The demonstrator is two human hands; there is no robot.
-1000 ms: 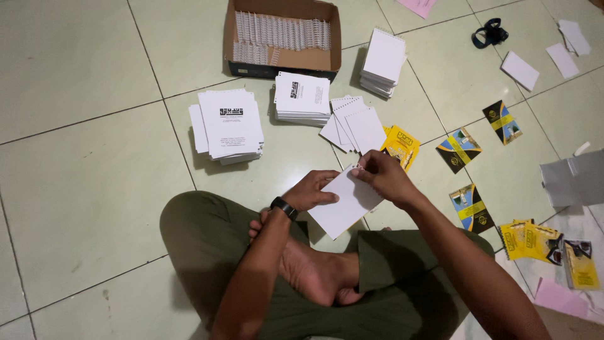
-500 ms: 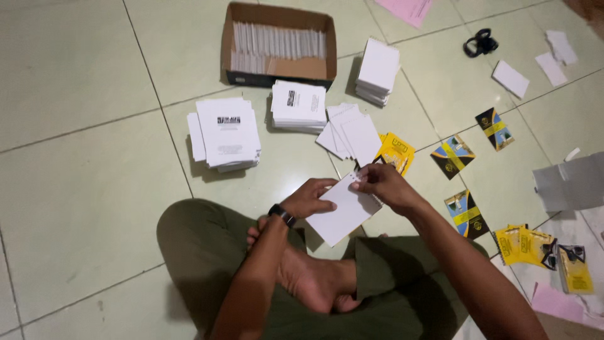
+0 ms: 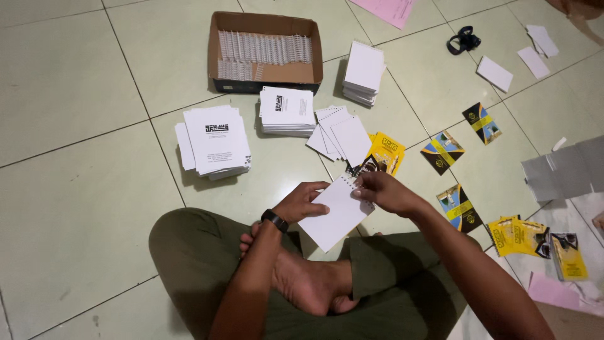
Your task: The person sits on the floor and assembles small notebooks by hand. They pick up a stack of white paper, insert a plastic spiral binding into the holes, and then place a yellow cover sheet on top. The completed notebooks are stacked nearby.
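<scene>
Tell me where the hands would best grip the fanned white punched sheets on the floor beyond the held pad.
Probably by the plain lower edge of the fanned sheets, coming from the person's side. The punched edges face away toward the cardboard box, and the near corners overhang the yellow cover, leaving an edge to pinch.

One cardboard box (image 3: 217, 47), four white paper stacks, one yellow cover (image 3: 385, 153), three dark covers, one wristwatch (image 3: 275, 220).

Pink paper sheet (image 3: 391, 9): cut by top edge. Brown object (image 3: 582, 7), top-right corner: cropped, kind unclear. Right hand (image 3: 385, 192): fingertips hide white notepad's (image 3: 335, 214) wire-bound corner.
</scene>
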